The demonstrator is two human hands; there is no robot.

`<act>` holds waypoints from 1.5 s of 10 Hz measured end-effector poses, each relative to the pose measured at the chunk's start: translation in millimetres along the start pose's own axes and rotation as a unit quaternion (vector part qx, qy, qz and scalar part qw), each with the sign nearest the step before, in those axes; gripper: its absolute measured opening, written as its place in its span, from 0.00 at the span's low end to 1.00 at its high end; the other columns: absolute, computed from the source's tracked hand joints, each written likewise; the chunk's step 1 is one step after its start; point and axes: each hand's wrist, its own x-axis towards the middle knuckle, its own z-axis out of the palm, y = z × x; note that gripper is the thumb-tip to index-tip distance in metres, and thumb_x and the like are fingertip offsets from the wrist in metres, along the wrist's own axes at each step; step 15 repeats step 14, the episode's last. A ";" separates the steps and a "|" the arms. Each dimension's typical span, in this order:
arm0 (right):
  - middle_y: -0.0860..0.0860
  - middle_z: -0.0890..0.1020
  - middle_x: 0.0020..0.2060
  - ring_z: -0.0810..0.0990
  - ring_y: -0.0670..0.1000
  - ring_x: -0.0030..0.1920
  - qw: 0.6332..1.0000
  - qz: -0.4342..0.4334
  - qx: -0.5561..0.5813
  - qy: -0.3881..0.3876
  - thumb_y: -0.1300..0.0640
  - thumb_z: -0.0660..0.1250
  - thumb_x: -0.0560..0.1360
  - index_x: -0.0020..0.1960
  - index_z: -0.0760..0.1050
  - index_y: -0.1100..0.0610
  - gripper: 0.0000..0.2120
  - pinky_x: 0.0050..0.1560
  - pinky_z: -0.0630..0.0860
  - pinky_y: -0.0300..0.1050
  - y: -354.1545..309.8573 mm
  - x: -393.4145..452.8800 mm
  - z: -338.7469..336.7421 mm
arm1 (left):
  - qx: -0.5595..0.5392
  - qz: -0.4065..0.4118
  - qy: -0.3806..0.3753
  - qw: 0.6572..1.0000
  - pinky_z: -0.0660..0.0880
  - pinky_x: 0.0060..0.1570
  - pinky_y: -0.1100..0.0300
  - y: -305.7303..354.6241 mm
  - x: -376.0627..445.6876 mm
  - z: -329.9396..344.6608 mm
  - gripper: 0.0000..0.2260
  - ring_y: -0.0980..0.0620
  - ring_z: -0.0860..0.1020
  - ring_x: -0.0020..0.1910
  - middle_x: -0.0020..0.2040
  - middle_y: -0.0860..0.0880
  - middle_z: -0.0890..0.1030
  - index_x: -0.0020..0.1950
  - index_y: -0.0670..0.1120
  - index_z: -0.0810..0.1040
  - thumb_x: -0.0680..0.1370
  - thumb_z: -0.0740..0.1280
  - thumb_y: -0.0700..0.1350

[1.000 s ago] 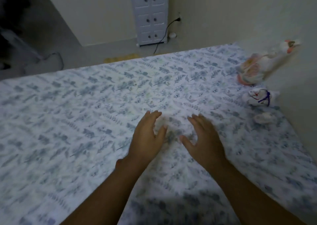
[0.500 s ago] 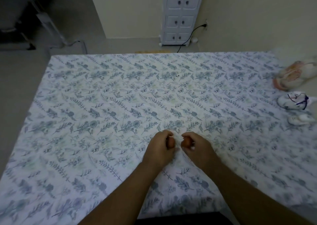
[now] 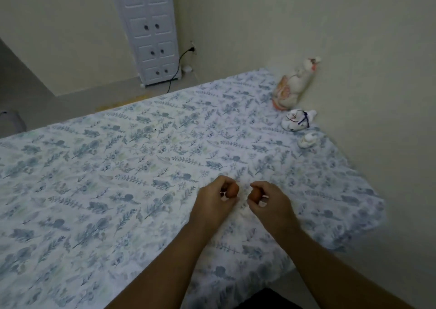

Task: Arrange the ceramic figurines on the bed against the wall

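Left hand (image 3: pixel 213 202) and right hand (image 3: pixel 269 203) fingers each pinch a small brown-and-white figurine (image 3: pixel 232 190).

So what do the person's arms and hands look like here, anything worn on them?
Both arms are bare as far as the picture shows them: no sleeves in view. The left hand and right hand wear no gloves, and I see no watch, bracelet or ring. The dim light could hide something small on the fingers.
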 end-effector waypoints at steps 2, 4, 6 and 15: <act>0.51 0.82 0.52 0.81 0.48 0.52 0.991 0.100 0.021 0.087 0.63 0.76 0.71 0.59 0.80 0.55 0.17 0.51 0.75 0.29 80.5 43.0 -86.9 | 0.011 0.047 -0.059 0.997 0.79 0.55 0.62 54.3 77.5 107.2 0.13 0.59 0.80 0.53 0.53 0.53 0.83 0.57 0.48 0.80 0.74 0.74 0.38; 0.53 0.82 0.55 0.81 0.53 0.56 0.975 0.154 0.022 0.159 0.61 0.76 0.71 0.60 0.79 0.55 0.18 0.57 0.80 0.51 153.7 90.5 -152.5 | 0.037 0.106 -0.122 0.986 0.79 0.55 0.53 97.7 150.2 210.5 0.12 0.52 0.81 0.52 0.53 0.47 0.84 0.58 0.45 0.80 0.75 0.72 0.39; 0.47 0.83 0.50 0.81 0.51 0.52 0.965 0.188 0.053 0.173 0.57 0.73 0.73 0.57 0.78 0.48 0.14 0.53 0.80 0.50 197.5 116.0 -169.5 | 0.038 0.123 -0.143 0.981 0.79 0.50 0.52 113.0 198.7 271.1 0.11 0.49 0.81 0.48 0.49 0.46 0.84 0.55 0.44 0.80 0.74 0.73 0.37; 0.50 0.82 0.50 0.81 0.51 0.52 0.971 0.167 0.011 0.173 0.55 0.78 0.68 0.56 0.78 0.54 0.19 0.51 0.81 0.52 190.7 92.3 -159.7 | 0.026 0.103 -0.159 0.981 0.76 0.53 0.61 99.1 181.7 267.6 0.19 0.56 0.79 0.54 0.58 0.48 0.82 0.66 0.45 0.75 0.76 0.74 0.42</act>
